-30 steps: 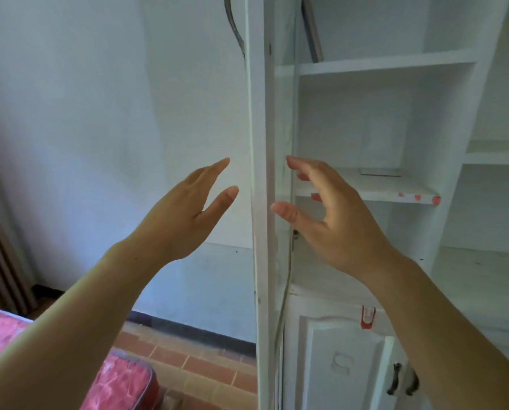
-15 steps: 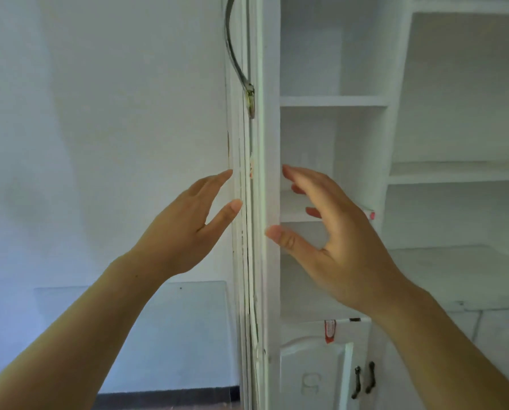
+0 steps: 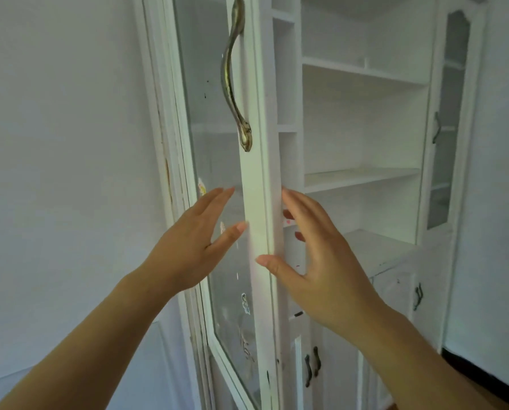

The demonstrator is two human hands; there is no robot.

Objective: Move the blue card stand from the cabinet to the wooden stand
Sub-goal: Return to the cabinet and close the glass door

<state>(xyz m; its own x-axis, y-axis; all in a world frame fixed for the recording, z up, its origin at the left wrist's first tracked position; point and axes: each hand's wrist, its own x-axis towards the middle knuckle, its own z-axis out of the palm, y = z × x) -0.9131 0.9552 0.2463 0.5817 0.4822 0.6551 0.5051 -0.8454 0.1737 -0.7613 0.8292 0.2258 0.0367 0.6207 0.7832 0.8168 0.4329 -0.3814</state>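
A white cabinet [image 3: 362, 179] with bare open shelves fills the middle and right. Its glass door [image 3: 254, 202] with a curved metal handle [image 3: 234, 75] stands in front of me, edge toward me. My left hand [image 3: 188, 247] is open, fingers apart, just left of the door frame in front of the glass. My right hand [image 3: 315, 261] is open on the other side of the frame, thumb near the door's edge. Neither hand holds anything. No blue card stand and no wooden stand are in view.
A plain white wall [image 3: 63, 143] lies to the left. Lower cabinet doors with dark handles [image 3: 312, 368] sit below the shelves. A second glass door [image 3: 448, 119] stands at the far right, with another white wall beyond it.
The view has swung up and left, so the door's glass and handle now face me. Both hands stay open on either side of the door frame.
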